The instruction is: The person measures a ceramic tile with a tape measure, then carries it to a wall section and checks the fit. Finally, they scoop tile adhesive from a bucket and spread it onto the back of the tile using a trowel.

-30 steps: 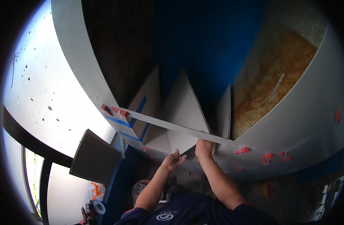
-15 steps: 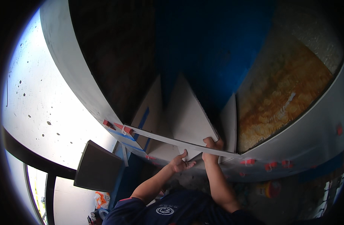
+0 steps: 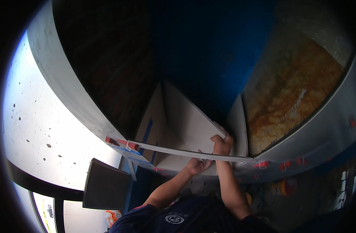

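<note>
A large pale tile panel (image 3: 187,120) with a rough cut edge leans inside a box-like recess. My right hand (image 3: 222,145) is closed round that panel's right edge, its arm passing across the pale front strip (image 3: 178,152). Lower down, my left hand (image 3: 198,166) is by the front strip, left of my right forearm. Its fingers are curled, with a small greyish bit showing at their tips that I cannot make out. Another pale panel (image 3: 149,120) with blue tape stands along the recess's left side, and a narrow panel (image 3: 239,126) along its right.
Red wedges (image 3: 132,146) in white clips sit along the front strip, and more red wedges (image 3: 262,164) on the grey front face. A dark flat panel (image 3: 105,184) stands at lower left. A yellow-and-red bucket (image 3: 288,187) is on the floor at lower right.
The large panel has swung in the recess, showing a broader face. My right hand went slightly up with its edge. My left hand moved right, and its fingers, spread before, are curled.
</note>
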Demonstrator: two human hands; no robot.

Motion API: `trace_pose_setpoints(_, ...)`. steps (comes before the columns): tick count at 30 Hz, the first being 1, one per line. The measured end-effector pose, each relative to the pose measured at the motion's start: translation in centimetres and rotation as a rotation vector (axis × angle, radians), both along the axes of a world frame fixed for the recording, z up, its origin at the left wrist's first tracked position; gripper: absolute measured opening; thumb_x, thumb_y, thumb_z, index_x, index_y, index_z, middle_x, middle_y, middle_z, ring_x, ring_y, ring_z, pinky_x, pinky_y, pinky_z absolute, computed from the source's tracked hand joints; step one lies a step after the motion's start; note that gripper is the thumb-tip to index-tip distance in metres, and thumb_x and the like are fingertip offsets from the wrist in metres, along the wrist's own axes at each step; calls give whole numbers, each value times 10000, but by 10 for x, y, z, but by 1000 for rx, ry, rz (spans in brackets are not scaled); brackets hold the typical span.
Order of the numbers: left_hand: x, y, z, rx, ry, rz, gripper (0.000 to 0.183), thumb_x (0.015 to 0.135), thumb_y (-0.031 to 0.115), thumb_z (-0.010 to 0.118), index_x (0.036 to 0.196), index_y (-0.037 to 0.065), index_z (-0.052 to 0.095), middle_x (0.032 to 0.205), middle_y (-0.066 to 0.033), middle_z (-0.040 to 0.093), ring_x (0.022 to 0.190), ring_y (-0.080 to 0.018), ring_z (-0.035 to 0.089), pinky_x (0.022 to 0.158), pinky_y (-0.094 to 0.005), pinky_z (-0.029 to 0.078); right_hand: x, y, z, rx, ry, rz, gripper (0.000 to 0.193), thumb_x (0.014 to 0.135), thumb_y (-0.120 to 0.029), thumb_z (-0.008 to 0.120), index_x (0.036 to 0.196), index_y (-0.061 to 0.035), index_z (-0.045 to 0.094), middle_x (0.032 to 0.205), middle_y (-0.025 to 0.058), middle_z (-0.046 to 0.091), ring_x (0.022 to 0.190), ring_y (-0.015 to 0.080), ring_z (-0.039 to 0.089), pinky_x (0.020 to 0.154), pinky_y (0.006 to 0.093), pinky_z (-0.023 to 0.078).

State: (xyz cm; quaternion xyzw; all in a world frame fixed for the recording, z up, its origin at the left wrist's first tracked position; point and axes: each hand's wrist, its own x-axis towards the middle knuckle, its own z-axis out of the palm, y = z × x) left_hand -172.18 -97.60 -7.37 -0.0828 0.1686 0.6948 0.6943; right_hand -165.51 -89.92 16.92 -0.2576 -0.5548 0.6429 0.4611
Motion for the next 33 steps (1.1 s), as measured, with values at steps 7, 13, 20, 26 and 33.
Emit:
trace_pose_setpoints(7, -23, 30, 33, -78, 182, -195, 778, 876, 785, 495, 1199, 90, 631, 1171, -131, 675, 1102, -282, 642, 964, -415, 523, -19, 29, 7, 83, 40, -27, 470, 745, 59, 509, 1165, 41, 719, 1026, 92, 734, 928, 163, 646, 856, 269, 500)
trace_pose_setpoints(13, -78, 29, 69, -475, 1676, 113, 567, 975, 515, 626, 1052, -44, 682, 803, -156, 718, 837, -291, 708, 755, -391, 530, -30, 51, 9, 15, 74, -17, 505, 710, 73, 505, 1168, 43, 714, 1050, 84, 715, 934, 160, 635, 842, 255, 492)
trace_pose_setpoints(20, -135, 51, 234, -10, 2388, 934, 567, 903, 471, 710, 1252, 34, 620, 1259, -225, 638, 1340, -401, 472, 1176, -534, 282, -20, 45, 7, 109, 21, -33, 439, 754, 45, 522, 1147, 20, 716, 1022, 55, 713, 898, 123, 613, 803, 242, 481)
trace_pose_setpoints(26, -180, 86, 258, 128, 2684, 765, 607, 786, 606, 743, 951, 22, 709, 1033, -168, 662, 1156, -376, 560, 1178, -596, 200, -24, 43, -2, 205, 6, -150, 396, 818, -24, 515, 1177, 12, 679, 1001, 133, 733, 860, 180, 666, 792, 283, 515)
trace_pose_setpoints(33, -173, 70, 293, 295, 2660, 496, 664, 539, 623, 873, 785, 34, 691, 835, -121, 630, 980, -330, 586, 1129, -567, 268, 28, -12, -28, 477, -446, -92, 603, 958, -260, 622, 1432, 51, 416, 1321, 315, 560, 1217, 449, 575, 987, 458, 480)
